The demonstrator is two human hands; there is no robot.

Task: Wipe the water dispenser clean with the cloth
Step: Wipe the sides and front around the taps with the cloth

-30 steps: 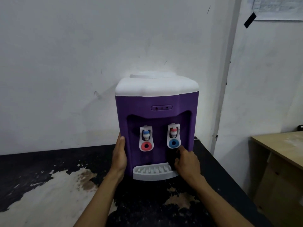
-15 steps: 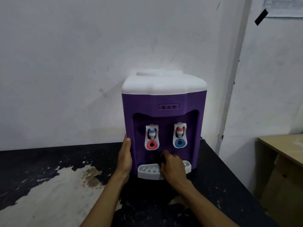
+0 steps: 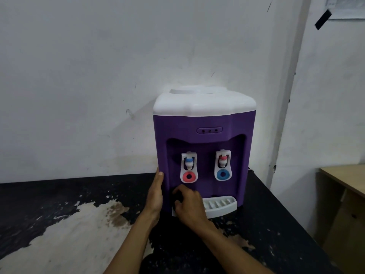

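Note:
A purple water dispenser with a white top stands on a black table against the wall. It has two white taps, one with a red ring and one with a blue ring, above a white drip tray. My left hand rests flat with straight fingers against the dispenser's left side. My right hand grips a dark cloth and presses it on the lower front recess, left of the drip tray. Most of the cloth is hidden by my fingers.
The table's black top is worn to pale patches at the left front. A white wall corner stands just right of the dispenser. A wooden desk stands lower at the far right.
My right hand with the cloth has slid leftward along the dispenser's lower front, from the right side of the recess to its left. My left hand stays on the left side.

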